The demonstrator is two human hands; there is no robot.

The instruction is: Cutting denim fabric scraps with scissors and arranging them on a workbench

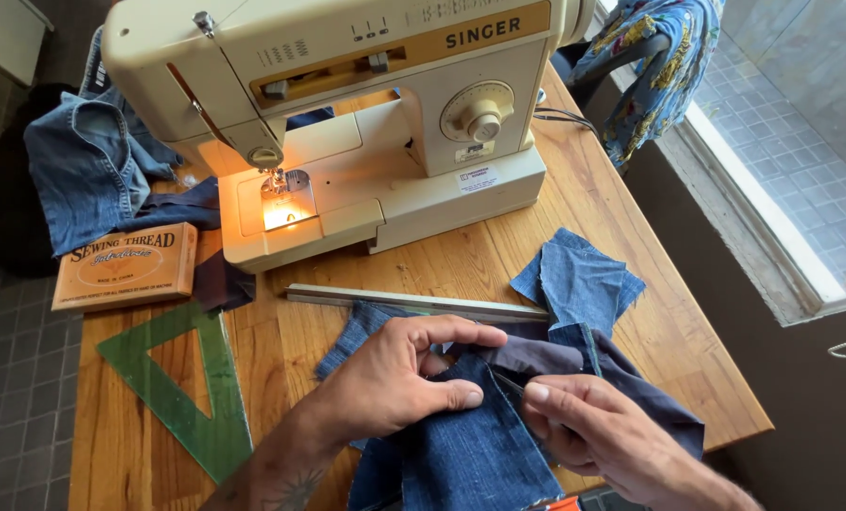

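My left hand (394, 378) presses down on a blue denim piece (475, 454) at the front of the wooden table (498, 255), thumb and fingers gripping its edge. My right hand (598, 431) pinches the seam where the denim meets a darker purple-grey cloth (631, 378); a thin dark tool seems to lie between its fingers, too small to tell. A loose denim patch (579, 279) lies just beyond the hands. A metal ruler (413, 303) rests between the hands and the cream sewing machine (375, 123), whose needle lamp is lit.
A green transparent set square (191, 378) lies at the left. A flat orange thread box (124, 267) sits beside it, near piled denim garments (91, 161). A patterned blue garment (655, 66) hangs at the back right by a window. The table's right edge drops off.
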